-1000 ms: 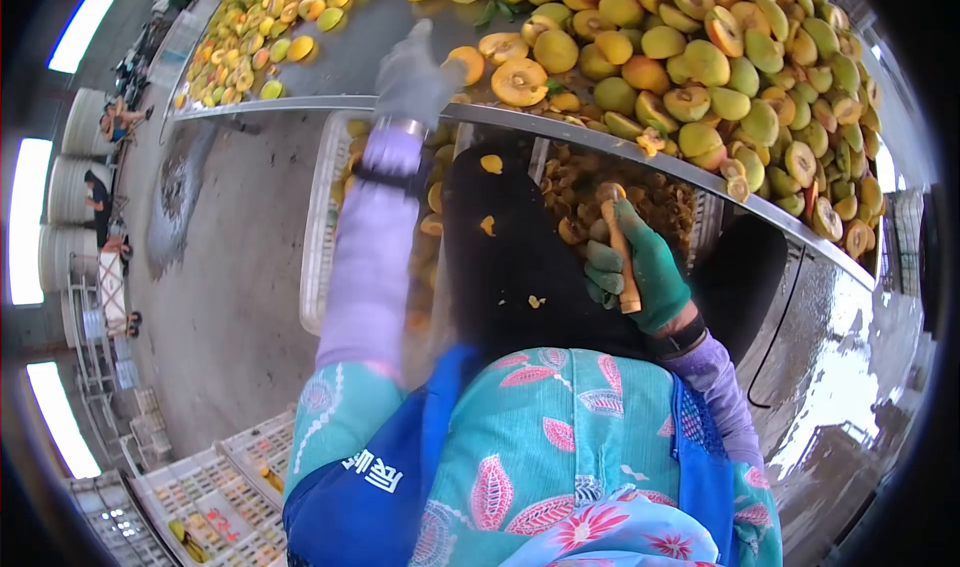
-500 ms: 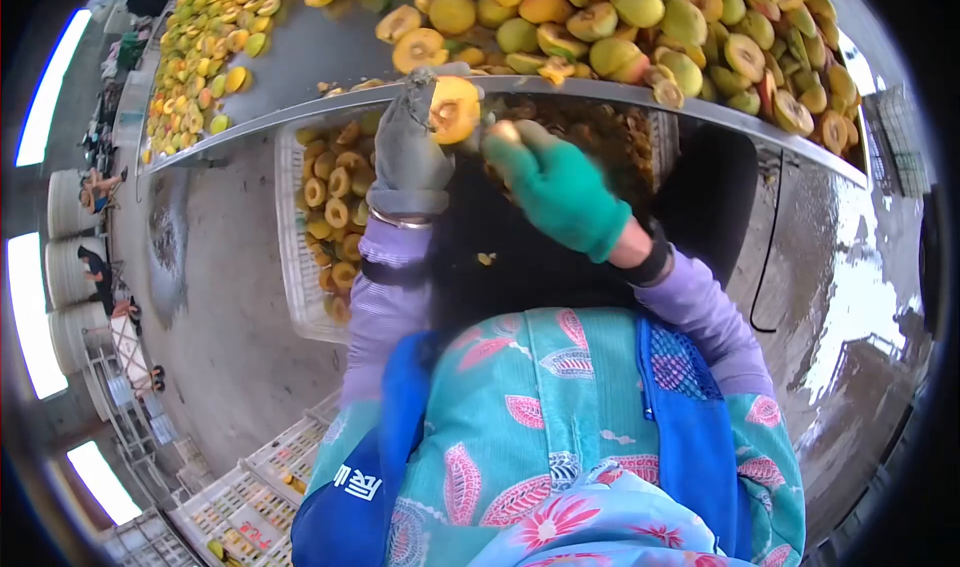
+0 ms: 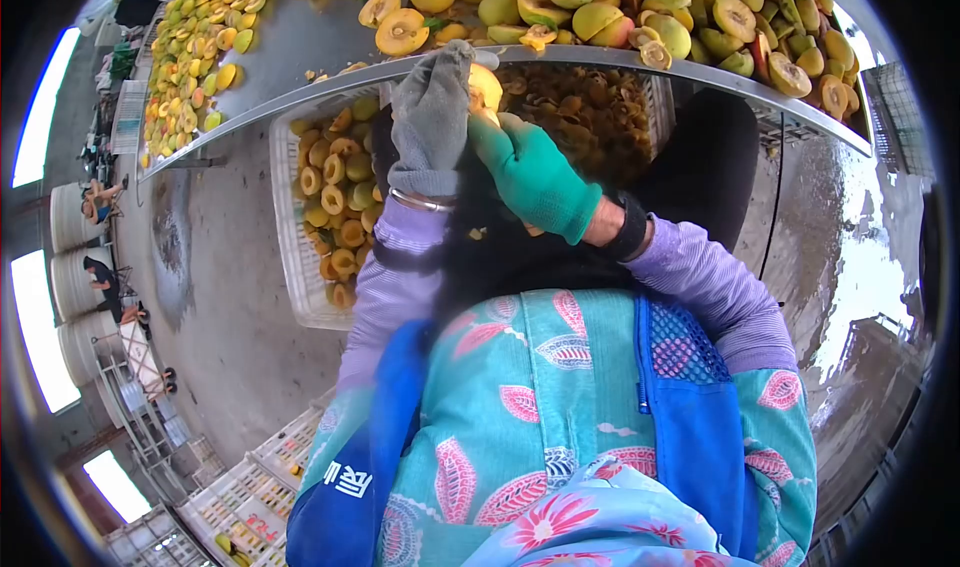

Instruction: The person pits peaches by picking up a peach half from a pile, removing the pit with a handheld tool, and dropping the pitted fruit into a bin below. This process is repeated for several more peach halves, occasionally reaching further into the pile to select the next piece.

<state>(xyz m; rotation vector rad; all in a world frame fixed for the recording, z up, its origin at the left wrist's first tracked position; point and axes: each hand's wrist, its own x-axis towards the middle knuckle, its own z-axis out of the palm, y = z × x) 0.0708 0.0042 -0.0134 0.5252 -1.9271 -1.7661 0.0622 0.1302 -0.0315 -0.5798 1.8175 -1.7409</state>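
Observation:
My left hand (image 3: 432, 117), in a grey glove, grips a halved yellow peach (image 3: 486, 89) close to the metal table's front rim (image 3: 590, 59). My right hand (image 3: 540, 182), in a green glove, is closed right against the fruit, its thumb and fingertips touching the lower side. Whatever the right fingers hold is hidden from view. Just beyond the hands, whole and halved peaches (image 3: 660, 12) are heaped on the table, some halves showing their hollowed or stone-filled centres.
Below the table, a white crate (image 3: 292, 257) contains pitted halves, and dark peach scraps (image 3: 580, 117) lie in another container. More halves (image 3: 205, 47) cover the table's left end. White crates (image 3: 255, 497) stand at lower left. Two people sit far left. The floor (image 3: 850, 257) is wet at right.
The peach half has turned from showing its cut face to an edge-on view. My right hand has moved left, up against the fruit, and the left hand has shifted slightly up and right.

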